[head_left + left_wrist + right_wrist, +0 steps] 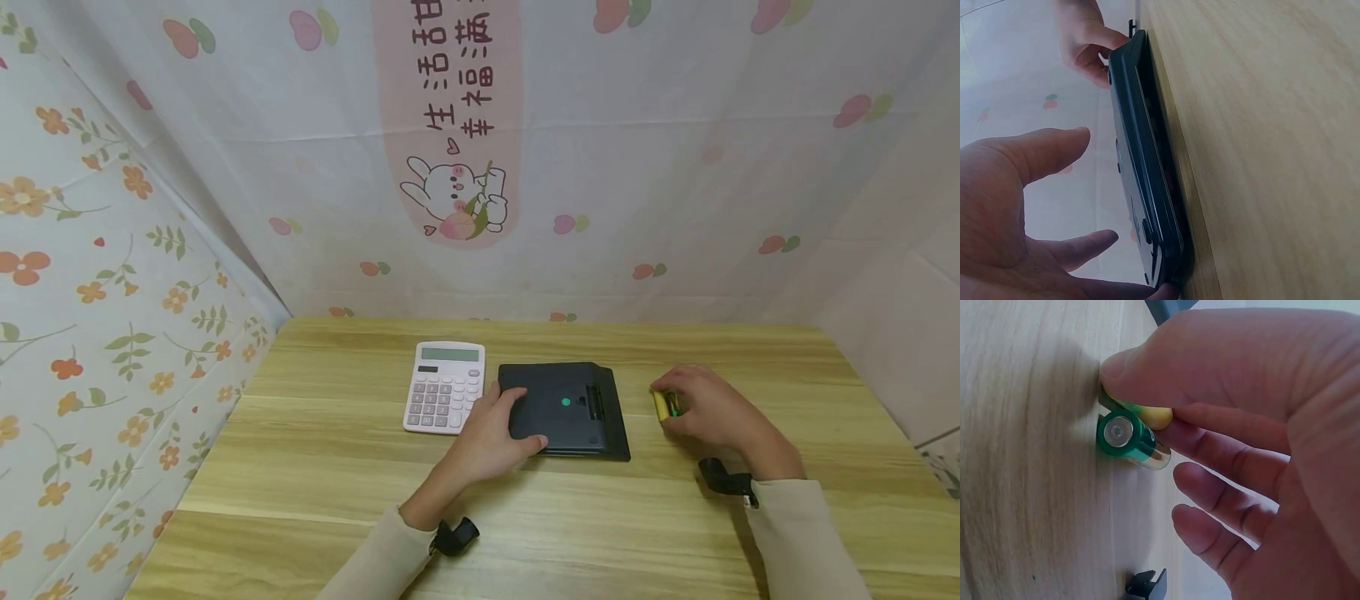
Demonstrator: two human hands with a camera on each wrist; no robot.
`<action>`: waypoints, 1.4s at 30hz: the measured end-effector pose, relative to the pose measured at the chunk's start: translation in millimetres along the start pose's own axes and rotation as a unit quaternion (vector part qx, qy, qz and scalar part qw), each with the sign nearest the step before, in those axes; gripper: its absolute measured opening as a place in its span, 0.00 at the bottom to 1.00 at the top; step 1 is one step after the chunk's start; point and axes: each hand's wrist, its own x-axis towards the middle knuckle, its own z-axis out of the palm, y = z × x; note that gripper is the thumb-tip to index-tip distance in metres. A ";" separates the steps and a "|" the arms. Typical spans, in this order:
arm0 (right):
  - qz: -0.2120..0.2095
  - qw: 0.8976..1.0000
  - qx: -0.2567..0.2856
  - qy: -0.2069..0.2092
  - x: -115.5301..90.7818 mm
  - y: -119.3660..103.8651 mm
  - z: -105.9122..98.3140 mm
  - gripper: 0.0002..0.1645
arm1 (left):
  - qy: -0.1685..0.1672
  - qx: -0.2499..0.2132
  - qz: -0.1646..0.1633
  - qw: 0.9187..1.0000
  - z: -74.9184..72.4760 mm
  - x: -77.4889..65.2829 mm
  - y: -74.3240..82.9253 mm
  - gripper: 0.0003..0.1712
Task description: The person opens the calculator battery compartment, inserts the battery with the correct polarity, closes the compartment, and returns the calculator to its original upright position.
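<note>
A flat dark device (551, 417) lies back up on the table, with a slot for batteries (595, 402) near its right edge. My left hand (491, 429) is spread over its left part. In the left wrist view the thumb stands away from the device, and one fingertip (1166, 291) is at its edge. To the right of the device, my right hand (705, 404) pinches a yellow and green battery (1157, 417) between thumb and index finger, low at the tabletop. A second green battery (1124, 434) lies against it, its flat end showing.
A white calculator (446, 387) lies face up to the left of the device. A small black plastic piece (1147, 584) is on the wooden table (315, 467) near the right hand. Patterned cloth (585, 167) hangs behind the table and along its left side.
</note>
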 end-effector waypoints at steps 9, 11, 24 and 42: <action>0.003 1.000 -0.012 0.001 1.2 -0.1 2.9 0.29 | 0.001 0.008 0.021 1.000 -8.6 -8.0 14.4 0.44; 0.002 1.000 -0.014 0.001 1.3 0.6 3.0 0.29 | -0.005 0.008 0.016 1.000 -11.0 -9.7 18.6 0.44; 0.002 1.000 -0.015 0.002 1.3 0.9 2.3 0.30 | -0.007 0.004 0.008 1.000 -13.7 -12.8 25.6 0.43; 0.000 1.000 -0.012 0.005 2.6 0.4 3.0 0.27 | 0.016 0.025 0.009 1.000 -4.3 -6.9 12.8 0.45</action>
